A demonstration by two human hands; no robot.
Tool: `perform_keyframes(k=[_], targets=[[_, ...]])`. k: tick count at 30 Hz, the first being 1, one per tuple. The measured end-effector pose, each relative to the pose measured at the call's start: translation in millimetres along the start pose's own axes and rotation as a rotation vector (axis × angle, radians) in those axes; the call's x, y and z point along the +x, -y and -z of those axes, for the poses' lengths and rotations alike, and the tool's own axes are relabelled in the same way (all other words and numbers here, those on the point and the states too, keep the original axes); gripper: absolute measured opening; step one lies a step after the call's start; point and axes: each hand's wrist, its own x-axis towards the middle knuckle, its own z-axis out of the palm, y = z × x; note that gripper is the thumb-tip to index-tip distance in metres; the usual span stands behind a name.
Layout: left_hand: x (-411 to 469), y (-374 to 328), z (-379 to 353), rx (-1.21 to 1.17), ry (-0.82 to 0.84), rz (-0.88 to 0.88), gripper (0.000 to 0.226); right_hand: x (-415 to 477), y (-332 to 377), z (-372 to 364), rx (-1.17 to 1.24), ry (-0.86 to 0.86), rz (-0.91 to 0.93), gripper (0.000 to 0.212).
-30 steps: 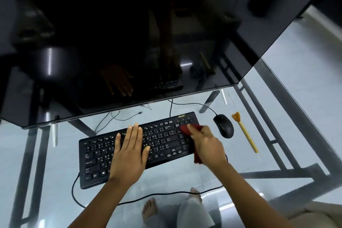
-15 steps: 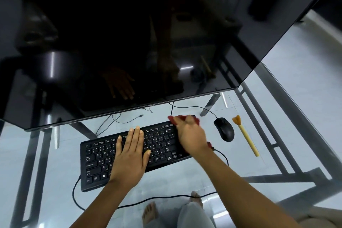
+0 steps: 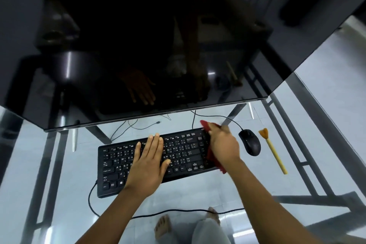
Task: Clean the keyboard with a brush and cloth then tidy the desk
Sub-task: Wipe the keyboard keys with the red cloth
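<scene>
A black keyboard (image 3: pixel 184 150) lies on the glass desk (image 3: pixel 217 190) below the monitor. My left hand (image 3: pixel 148 160) lies flat on the keys at its middle, fingers straight. My right hand (image 3: pixel 222 142) grips a dark red cloth (image 3: pixel 211 156) at the keyboard's right end; the cloth sticks out past the back edge and hangs down over the front edge. A yellow brush (image 3: pixel 274 152) with orange bristles lies on the glass to the right of the mouse.
A big dark monitor (image 3: pixel 138 45) overhangs the desk's far part. A black wired mouse (image 3: pixel 250 141) sits between keyboard and brush. Cables run behind the keyboard and along the front. The desk's metal frame and my bare feet show through the glass.
My right hand swept the cloth from the keyboard's top edge to its right end. My left hand stayed flat on the keys.
</scene>
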Motion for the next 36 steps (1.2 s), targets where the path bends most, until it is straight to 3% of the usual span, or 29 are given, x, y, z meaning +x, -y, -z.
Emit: perform_keyframes(k=[2,3,7,8,9,11,13,15,19,20,23,25,26,28,30,34,36], targets=[[-0.5,5.8,2.4,-0.022,0.019,-0.029,0.07,-5.3,9.7,2.2,-0.042,0.0,-0.032,0.04],[-0.3,8.7,4.5,-0.026,0.035,-0.046,0.072,-11.9,22.1,-1.7,-0.065,0.024,0.041,0.043],[-4.5,21.5,16.8,-0.032,0.066,-0.128,0.08,-46.5,57.7,-17.1,-0.051,0.207,0.591,0.045],[-7.0,25.9,18.4,-0.015,0.076,-0.134,0.083,-43.8,55.3,-13.5,-0.024,0.247,0.628,0.042],[-10.9,30.5,20.0,0.004,0.065,-0.115,0.086,-38.0,50.7,-9.5,0.026,0.238,0.595,0.04],[-22.2,39.4,21.1,0.015,0.02,-0.002,0.095,-25.4,37.1,-5.3,0.133,0.139,0.324,0.036],[-33.1,44.3,20.0,0.01,0.017,0.106,0.102,-23.5,35.4,-10.0,-0.034,0.014,0.16,0.044],[-40.9,44.9,17.8,0.005,0.011,0.134,0.104,-39.1,55.4,-20.0,-0.078,0.026,0.211,0.05],[-42.1,44.7,17.0,-0.007,0.013,0.119,0.104,-74.2,86.4,-34.9,-0.049,0.155,0.64,0.051],[-42.1,46.1,17.9,-0.009,0.015,0.113,0.105,-67.9,84.4,-31.7,-0.059,0.149,0.666,0.051],[-45.5,51.7,21.5,-0.021,0.01,0.106,0.109,-40.7,74.0,-21.0,-0.109,0.059,0.387,0.047],[-48.7,53.3,23.2,-0.03,0.008,0.122,0.111,-40.2,78.0,-22.4,-0.131,-0.016,0.377,0.049],[-49.5,53.7,23.1,-0.036,0.011,0.13,0.112,-45.9,83.5,-26.8,-0.147,-0.02,0.479,0.051],[-49.0,54.0,22.5,-0.05,0.021,0.133,0.113,-66.4,95.2,-36.1,-0.112,0.174,0.748,0.051],[-49.2,57.0,24.4,-0.052,0.022,0.111,0.115,-67.4,96.8,-31.4,-0.129,0.261,0.843,0.049],[-58.7,74.2,29.3,-0.088,-0.016,0.181,0.123,-35.0,85.3,-26.5,-0.092,0.042,0.425,0.045],[-63.4,78.6,29.0,-0.141,-0.017,0.211,0.125,-41.3,96.0,-31.9,-0.089,0.053,0.385,0.046]])
